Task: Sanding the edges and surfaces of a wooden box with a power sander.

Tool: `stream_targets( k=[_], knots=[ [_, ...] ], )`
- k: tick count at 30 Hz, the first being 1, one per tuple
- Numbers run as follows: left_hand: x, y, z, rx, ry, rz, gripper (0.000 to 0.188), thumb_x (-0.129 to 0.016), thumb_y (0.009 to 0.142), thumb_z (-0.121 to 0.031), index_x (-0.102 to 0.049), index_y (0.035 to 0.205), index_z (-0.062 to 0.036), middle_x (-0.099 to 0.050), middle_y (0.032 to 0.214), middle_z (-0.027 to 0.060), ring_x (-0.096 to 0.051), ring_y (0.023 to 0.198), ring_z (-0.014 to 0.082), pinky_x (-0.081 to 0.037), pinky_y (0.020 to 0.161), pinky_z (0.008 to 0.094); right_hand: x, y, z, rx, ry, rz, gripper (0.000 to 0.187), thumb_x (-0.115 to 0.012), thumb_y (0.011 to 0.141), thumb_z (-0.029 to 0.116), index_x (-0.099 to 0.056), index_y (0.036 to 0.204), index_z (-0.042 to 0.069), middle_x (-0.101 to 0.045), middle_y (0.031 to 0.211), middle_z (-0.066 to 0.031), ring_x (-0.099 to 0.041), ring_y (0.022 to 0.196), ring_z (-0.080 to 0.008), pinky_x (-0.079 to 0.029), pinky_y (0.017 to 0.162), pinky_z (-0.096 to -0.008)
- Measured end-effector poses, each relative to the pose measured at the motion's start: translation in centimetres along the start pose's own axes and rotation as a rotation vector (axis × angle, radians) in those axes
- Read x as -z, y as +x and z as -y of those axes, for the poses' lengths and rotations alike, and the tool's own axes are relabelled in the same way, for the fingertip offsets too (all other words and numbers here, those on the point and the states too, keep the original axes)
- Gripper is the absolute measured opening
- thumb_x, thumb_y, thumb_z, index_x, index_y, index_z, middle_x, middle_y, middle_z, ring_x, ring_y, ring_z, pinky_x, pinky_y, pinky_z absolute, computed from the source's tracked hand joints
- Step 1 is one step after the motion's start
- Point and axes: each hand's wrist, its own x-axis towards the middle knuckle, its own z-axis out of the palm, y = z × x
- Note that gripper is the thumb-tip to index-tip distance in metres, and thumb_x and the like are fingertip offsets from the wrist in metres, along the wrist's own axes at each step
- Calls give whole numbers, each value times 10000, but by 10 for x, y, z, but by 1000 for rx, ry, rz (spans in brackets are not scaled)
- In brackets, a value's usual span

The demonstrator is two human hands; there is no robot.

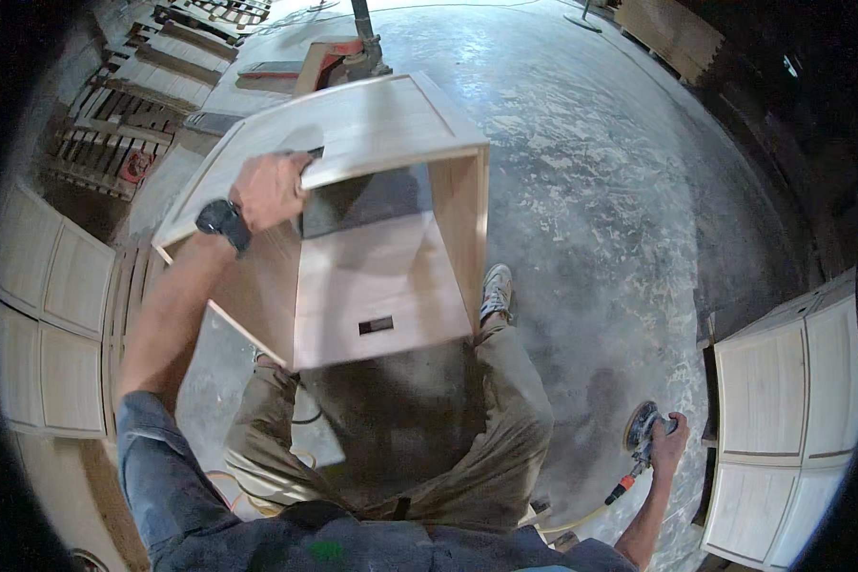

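Scuffed grey concrete (582, 191) is stretching away ahead of me, with wooden pallets (176, 65) lying at the upper left, a red pallet jack (326, 59) standing behind the work and pale cabinets (763, 391) lining the right side. Straight in front of me, a bare wooden box (381, 124) is leaning at an angle, its hollow side facing me and its upper near edge slanting from lower left to upper right. My left hand (272, 189) is the nearer one, gripping that edge with its fingers curling beside a dark slot (316, 152); I cannot tell whether any are reaching through it. My right hand (670, 443) is holding a disc sander (643, 429) off to the right, well apart from the box, its round pad facing left. The box is showing pale, unpainted grain, a framed upper panel, browner side walls and a small rectangular cut-out (376, 326) inside.
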Motion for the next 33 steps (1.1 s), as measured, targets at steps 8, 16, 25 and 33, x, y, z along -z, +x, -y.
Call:
stream_targets(
  k=[8,16,25,33],
  knots=[
    [53,-2,15,88,71,166,357,-615,860,-344,-614,1101,-80,-661,840,160,-650,779,327,-494,707,469,18,-7,10,9,14,-9,429,-670,800,237,-557,1163,36,-563,1091,-207,-538,1031,-358,-410,930,-425],
    [-50,-125,-95,62,-306,157,686,-560,905,-502,-438,1392,-34,-518,1291,295,-494,1201,439,-406,1021,452,10,-7,26,86,7,-23,414,-665,800,232,-566,1146,26,-569,1078,-215,-532,1044,-371,-400,942,-426],
    [-71,-129,-84,109,-358,707,617,-660,757,-621,-706,785,-5,-662,713,214,-664,689,385,-526,616,449,27,-16,27,88,-26,-19,413,-675,780,211,-578,1132,18,-565,1114,-229,-523,1068,-375,-393,960,-427],
    [-84,-139,-74,123,-327,641,310,-674,778,-320,-702,807,-13,-661,761,239,-664,701,402,-540,634,470,41,-32,32,112,20,-1,458,-670,779,222,-569,1180,25,-574,1149,-218,-526,1117,-371,-394,983,-427]
  ],
)
